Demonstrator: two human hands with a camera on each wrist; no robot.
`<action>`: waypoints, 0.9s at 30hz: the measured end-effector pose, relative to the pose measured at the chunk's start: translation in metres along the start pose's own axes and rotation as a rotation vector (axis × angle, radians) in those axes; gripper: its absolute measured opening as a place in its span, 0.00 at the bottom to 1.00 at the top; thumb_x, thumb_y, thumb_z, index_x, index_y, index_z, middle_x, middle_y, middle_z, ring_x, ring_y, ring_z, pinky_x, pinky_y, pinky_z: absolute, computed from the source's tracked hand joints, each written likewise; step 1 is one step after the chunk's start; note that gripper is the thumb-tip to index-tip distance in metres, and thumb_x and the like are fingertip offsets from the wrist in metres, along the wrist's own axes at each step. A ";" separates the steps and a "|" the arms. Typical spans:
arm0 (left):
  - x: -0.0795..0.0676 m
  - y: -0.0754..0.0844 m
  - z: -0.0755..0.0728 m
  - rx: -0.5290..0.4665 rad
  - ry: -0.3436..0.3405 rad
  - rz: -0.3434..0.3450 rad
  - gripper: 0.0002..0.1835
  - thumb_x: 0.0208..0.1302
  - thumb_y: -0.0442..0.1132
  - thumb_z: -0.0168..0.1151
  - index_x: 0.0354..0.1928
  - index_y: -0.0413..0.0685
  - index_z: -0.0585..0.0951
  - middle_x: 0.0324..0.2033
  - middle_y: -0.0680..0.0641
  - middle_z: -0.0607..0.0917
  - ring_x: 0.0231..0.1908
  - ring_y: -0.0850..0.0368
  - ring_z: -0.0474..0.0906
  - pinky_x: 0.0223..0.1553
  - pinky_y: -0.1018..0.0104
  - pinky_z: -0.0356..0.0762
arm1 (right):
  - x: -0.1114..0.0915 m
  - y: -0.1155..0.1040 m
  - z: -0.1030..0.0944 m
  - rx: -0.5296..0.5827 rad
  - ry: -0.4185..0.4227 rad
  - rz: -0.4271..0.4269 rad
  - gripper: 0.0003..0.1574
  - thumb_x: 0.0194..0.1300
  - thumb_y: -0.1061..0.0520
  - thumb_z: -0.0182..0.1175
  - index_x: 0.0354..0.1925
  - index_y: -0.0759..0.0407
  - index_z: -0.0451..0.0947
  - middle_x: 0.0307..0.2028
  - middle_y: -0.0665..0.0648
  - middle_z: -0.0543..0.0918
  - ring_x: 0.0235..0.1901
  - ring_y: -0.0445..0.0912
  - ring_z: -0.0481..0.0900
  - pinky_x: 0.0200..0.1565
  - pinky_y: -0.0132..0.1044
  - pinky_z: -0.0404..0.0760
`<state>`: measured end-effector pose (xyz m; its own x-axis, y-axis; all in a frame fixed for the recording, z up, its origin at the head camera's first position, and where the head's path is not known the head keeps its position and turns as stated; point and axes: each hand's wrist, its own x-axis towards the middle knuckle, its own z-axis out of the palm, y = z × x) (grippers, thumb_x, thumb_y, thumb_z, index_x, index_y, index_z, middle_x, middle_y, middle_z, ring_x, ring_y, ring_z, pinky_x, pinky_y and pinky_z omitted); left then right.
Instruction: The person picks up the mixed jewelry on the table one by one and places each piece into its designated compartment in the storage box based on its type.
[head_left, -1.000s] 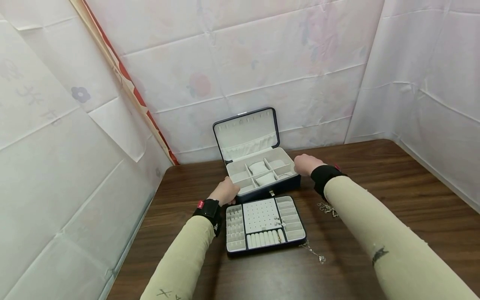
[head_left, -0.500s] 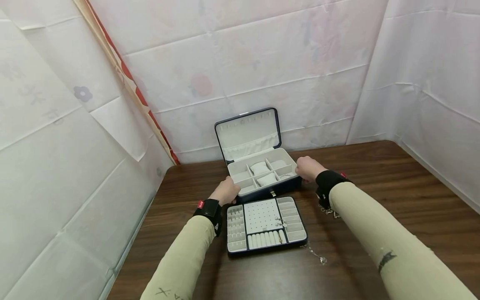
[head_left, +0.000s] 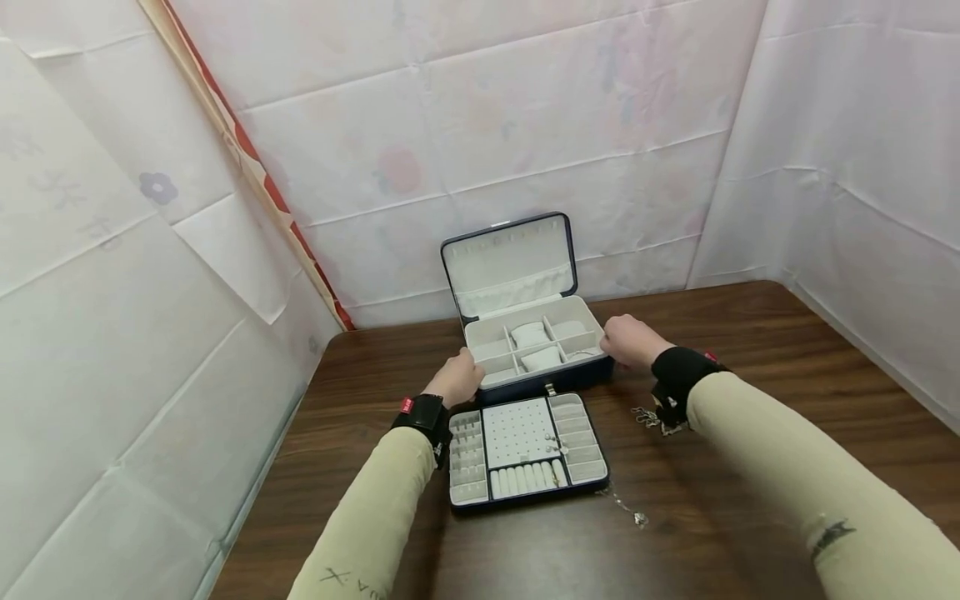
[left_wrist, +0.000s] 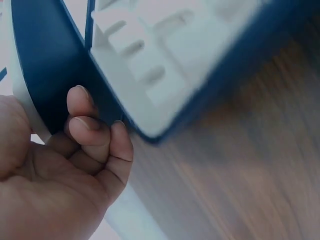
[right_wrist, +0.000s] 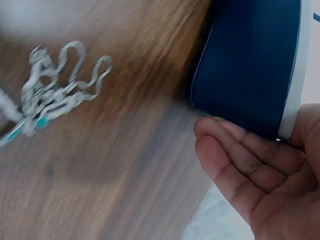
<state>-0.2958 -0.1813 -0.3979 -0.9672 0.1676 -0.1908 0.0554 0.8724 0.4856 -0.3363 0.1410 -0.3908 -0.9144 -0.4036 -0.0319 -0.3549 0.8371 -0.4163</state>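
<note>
Since the jewelry box [head_left: 583, 372] is wide, with its lid [head_left: 512, 262] raised near the back edge of the desk [head_left: 750, 333], it is probably held at both ends to steer it evenly. At its left end the left hand [head_left: 456, 380] grips the wall, thumb side at the pale rim, fingers curled against the navy side. Before the box, towards the desk's front edge, a compartment tray [head_left: 513, 429] lies flat, perhaps so both layers can be reached; a pendant chain [head_left: 630, 512] lies by its front right corner. At the box's right end the right hand [head_left: 632, 342] grasps likewise, fingers bent at the bottom edge, forearm slanting inward. Near that wrist, a loose chain [head_left: 647, 416] lies heaped.
</note>
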 end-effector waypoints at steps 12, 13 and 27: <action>0.012 0.028 0.016 0.054 -0.042 0.046 0.32 0.81 0.37 0.41 0.77 0.25 0.48 0.18 0.48 0.76 0.16 0.56 0.65 0.28 0.62 0.66 | -0.035 0.031 0.000 0.032 0.027 0.002 0.19 0.66 0.66 0.47 0.20 0.62 0.75 0.19 0.57 0.81 0.17 0.44 0.80 0.27 0.36 0.77; 0.012 0.031 0.017 0.062 -0.048 0.049 0.32 0.81 0.37 0.41 0.77 0.25 0.47 0.18 0.49 0.77 0.16 0.57 0.65 0.29 0.62 0.67 | -0.037 0.033 0.000 0.031 0.036 -0.003 0.19 0.66 0.66 0.47 0.19 0.61 0.74 0.18 0.58 0.82 0.16 0.44 0.79 0.26 0.36 0.76; 0.011 0.055 0.024 0.108 -0.089 0.095 0.32 0.82 0.37 0.42 0.77 0.25 0.48 0.20 0.50 0.80 0.18 0.58 0.70 0.27 0.65 0.67 | -0.066 0.051 -0.002 0.019 0.077 -0.023 0.22 0.70 0.65 0.46 0.19 0.60 0.76 0.17 0.54 0.81 0.15 0.41 0.76 0.26 0.37 0.74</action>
<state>-0.2975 -0.1202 -0.3939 -0.9307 0.2877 -0.2259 0.1766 0.8943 0.4112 -0.2943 0.2108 -0.4084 -0.9184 -0.3928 0.0472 -0.3732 0.8206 -0.4329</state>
